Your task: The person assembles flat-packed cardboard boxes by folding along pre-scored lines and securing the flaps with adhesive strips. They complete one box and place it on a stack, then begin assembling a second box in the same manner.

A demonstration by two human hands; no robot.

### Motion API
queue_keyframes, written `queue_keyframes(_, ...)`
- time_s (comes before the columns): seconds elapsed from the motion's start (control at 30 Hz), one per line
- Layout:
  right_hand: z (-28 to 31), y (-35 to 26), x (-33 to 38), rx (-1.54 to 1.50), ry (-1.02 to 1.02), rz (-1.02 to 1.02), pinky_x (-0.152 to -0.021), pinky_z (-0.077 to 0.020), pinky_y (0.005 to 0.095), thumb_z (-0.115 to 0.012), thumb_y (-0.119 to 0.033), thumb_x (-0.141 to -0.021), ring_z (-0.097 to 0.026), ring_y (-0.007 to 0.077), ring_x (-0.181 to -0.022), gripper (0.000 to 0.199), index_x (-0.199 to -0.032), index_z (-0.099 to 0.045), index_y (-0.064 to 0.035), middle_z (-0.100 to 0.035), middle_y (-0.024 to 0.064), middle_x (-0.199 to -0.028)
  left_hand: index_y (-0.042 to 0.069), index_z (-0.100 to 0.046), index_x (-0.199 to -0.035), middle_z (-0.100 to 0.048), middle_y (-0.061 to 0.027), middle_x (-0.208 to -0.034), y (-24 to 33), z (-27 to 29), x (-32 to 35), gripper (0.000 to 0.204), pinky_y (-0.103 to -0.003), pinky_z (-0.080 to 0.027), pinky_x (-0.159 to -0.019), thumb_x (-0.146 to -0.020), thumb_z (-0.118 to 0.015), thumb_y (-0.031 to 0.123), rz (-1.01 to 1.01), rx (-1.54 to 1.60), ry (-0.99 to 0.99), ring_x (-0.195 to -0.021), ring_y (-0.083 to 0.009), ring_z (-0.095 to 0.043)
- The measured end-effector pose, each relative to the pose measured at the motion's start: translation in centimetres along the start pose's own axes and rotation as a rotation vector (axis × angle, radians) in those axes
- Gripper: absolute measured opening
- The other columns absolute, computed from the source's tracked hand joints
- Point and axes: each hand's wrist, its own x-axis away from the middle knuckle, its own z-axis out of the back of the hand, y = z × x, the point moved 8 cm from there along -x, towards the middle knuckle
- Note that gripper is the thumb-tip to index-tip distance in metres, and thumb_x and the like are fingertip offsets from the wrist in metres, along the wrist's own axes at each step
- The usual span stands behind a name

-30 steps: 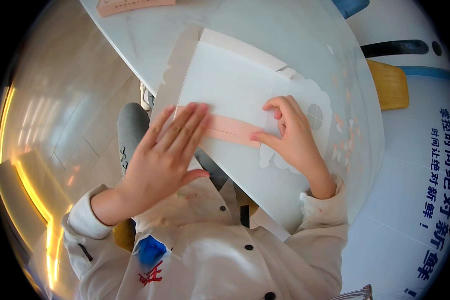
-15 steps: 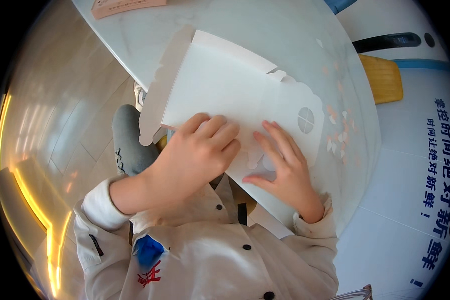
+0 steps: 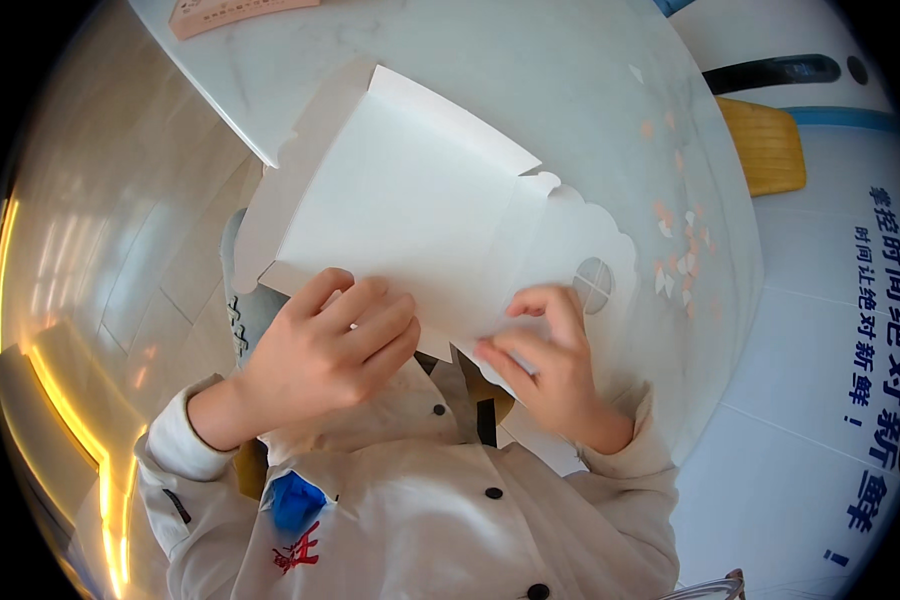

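You are holding a flat white cardboard box blank (image 3: 410, 215), unfolded, with its near edge over your lap and the rest lying across the edge of the pale marble table (image 3: 570, 90). The blank is plain white on the face toward you. Its left flap has a scalloped edge, its right panel ends in a wavy cut edge and carries a small round grey mark, and creases run between the panels.

Your left hand (image 3: 320, 345) is curled closed over the lower left edge of the blank, fingers on top and bent. Your right hand (image 3: 550, 365) pinches the lower right edge, fingers flexed on the sheet with the thumb alongside them.

Small pink and white paper scraps (image 3: 675, 250) lie scattered on the table to the right of the blank. A pink card (image 3: 240, 12) lies at the far edge of the table. A yellow chair seat (image 3: 765, 145) shows beyond the table on the right.

Versus one second ago: the pink strip that lay across the blank is no longer visible, your left hand has gone from flat and spread to curled, and both hands sit lower on the sheet.
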Motion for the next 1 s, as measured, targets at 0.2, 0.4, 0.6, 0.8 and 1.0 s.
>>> queue_keyframes(0.2,0.1,3.4,-3.1,0.035,-0.038,-0.266,-0.072,-0.0444,0.0353,-0.089,-0.021,-0.066,-0.054,0.0225,-0.086,0.057,-0.111,-0.056,-0.0103,-0.051,0.0066,-0.095,0.002,-0.067,-0.091,-0.066,-0.0074,-0.102,-0.8,0.1,-0.6,0.025,-0.035,-0.049,-0.076,-0.066,-0.067,0.005,-0.036,0.044,-0.025,-0.092,-0.0237,-0.063)
queue_keyframes(0.4,1.5,1.6,-2.6,-0.046,-0.154,-0.108,-0.097,-0.0424,0.0467,-0.089,-0.03,-0.064,-0.049,0.0323,-0.119,0.078,-0.132,-0.053,-0.0117,-0.048,0.0135,-0.129,0.0,-0.066,-0.09,-0.066,-0.0082,-0.102,-2.3,0.6,-0.2,0.024,-0.036,-0.05,-0.077,-0.067,-0.068,0.005,0.126,-0.147,-0.085,-0.094,-0.0247,-0.064)
queue_keyframes(0.6,0.7,2.2,1.7,0.342,-0.22,-0.091,-0.108,-0.0317,0.0576,-0.085,-0.04,-0.065,-0.035,0.0431,-0.137,0.091,-0.142,-0.048,-0.0095,-0.03,0.0208,-0.154,-0.001,-0.067,-0.104,-0.065,-0.0126,-0.115,-2.2,2.6,-1.4,0.033,-0.04,-0.05,-0.09,-0.072,-0.068,0.01,0.182,-0.133,-0.061,-0.108,-0.0294,-0.062)
queue_keyframes(0.8,-1.2,-0.8,3.1,0.464,-0.168,0.019,-0.103,-0.0367,0.0545,-0.082,-0.035,-0.07,-0.045,0.0378,-0.131,0.077,-0.135,-0.054,-0.005,-0.043,0.0215,-0.146,-0.006,-0.066,-0.113,-0.063,-0.0181,-0.122,4.3,-2.4,-2.2,0.04,-0.046,-0.046,-0.105,-0.078,-0.063,0.013,-0.086,-0.153,-0.231,-0.12,-0.034,-0.058)
queue_keyframes(1.0,-0.9,-2.8,4.7,0.521,0.041,0.217,-0.094,-0.0493,0.0448,-0.073,-0.014,-0.08,-0.064,0.0305,-0.106,0.031,-0.106,-0.068,0.0012,-0.065,0.016,-0.114,-0.012,-0.067,-0.101,-0.066,-0.0238,-0.11,5.0,-2.4,-0.8,0.034,-0.041,-0.054,-0.096,-0.073,-0.063,0.006,-0.155,-0.179,-0.162,-0.11,-0.0332,-0.064)
